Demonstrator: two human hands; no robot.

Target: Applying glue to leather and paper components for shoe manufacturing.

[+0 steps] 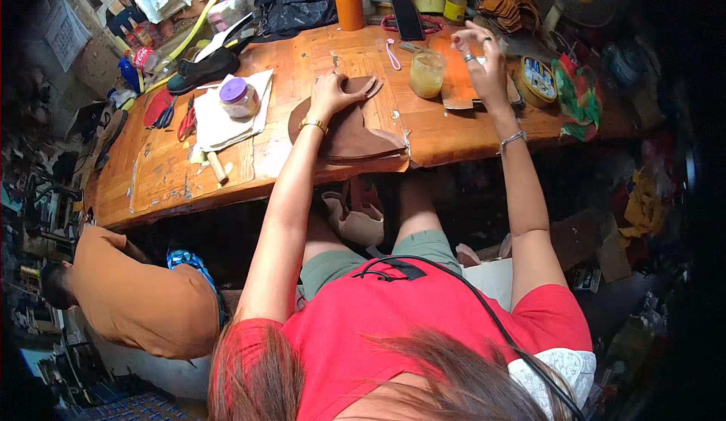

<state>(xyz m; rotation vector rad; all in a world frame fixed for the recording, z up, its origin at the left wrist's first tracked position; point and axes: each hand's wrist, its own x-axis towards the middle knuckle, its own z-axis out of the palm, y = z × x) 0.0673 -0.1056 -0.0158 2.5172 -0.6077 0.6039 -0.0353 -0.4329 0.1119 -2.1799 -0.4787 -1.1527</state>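
Observation:
Brown leather pieces (355, 135), cut in a curved shape, lie at the table's front edge, in front of me. My left hand (330, 94) is closed on their upper part, its fingers bent and the thumb reaching toward a narrow strip end. Over the right side of the table my right hand (484, 62) is raised, fingers loosely bent and apart, with nothing visible in it. Between the two hands stands an open glass jar (428, 74) of yellowish stuff, nearest to my right hand.
On the left are a purple-lidded jar (239, 97) on white sheets (253, 122), scissors (187, 121) and a dark shoe (204, 71). An orange bottle (348, 1) and a phone (407, 18) stand farther back. A round tin (537, 80) sits right. Another person (144, 292) bends at lower left.

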